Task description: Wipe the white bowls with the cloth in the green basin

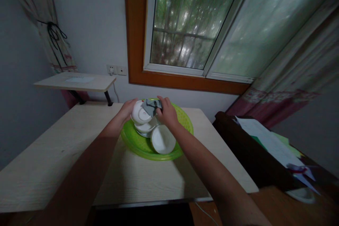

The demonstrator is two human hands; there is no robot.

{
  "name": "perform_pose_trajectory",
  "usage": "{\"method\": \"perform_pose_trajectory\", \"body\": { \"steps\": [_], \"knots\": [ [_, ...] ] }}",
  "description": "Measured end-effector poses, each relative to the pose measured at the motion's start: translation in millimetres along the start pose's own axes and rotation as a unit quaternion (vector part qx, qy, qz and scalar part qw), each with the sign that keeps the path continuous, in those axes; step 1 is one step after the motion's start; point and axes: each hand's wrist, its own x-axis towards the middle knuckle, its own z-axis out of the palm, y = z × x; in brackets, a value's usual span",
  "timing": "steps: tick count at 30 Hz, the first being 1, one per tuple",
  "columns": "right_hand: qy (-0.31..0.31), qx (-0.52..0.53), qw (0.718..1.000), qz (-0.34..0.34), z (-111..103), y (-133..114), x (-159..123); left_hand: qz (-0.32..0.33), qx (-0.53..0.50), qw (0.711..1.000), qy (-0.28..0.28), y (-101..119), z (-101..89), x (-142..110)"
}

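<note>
A white bowl (pixel 139 113) is tilted with its underside toward me, and my left hand (pixel 127 110) grips it by the left rim. In my right hand (pixel 166 111) a grey cloth (pixel 150 107) is bunched, lying against the bowl's right side. Both hands are above a green plastic basin (pixel 137 144). Inside it, more white dishes (pixel 146 127) are stacked below the held bowl. Another white bowl (pixel 163 140) leans at the front right of the basin, its hollow facing me.
The basin stands on a pale wooden table (pixel 148 180). A small raised shelf (pixel 76 81) is at the back left, near wall sockets (pixel 116 70). To the right, papers (pixel 267 137) lie on a dark piece of furniture (pixel 251 155). A window (pixel 190 21) is behind.
</note>
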Motion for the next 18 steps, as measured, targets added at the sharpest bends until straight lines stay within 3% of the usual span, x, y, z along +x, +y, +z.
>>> {"method": "perform_pose_trajectory", "body": {
  "steps": [3, 11, 15, 18],
  "knots": [
    [0.074, 0.068, 0.995, 0.027, 3, 8, 2, 0.006, 0.032, 0.999, -0.036, 1, -0.5, -2],
    [0.109, 0.061, 0.992, 0.019, 6, 12, 5, 0.034, 0.068, 0.997, -0.019, -1, -5.0, 1],
    [0.086, 0.106, 0.990, 0.025, 9, 10, 4, 0.031, 0.084, 0.996, -0.017, -2, -5.2, 3],
    [0.030, 0.136, 0.990, -0.017, 13, 11, 4, 0.032, 0.095, 0.995, -0.011, -3, -6.2, 5]
  ]
}}
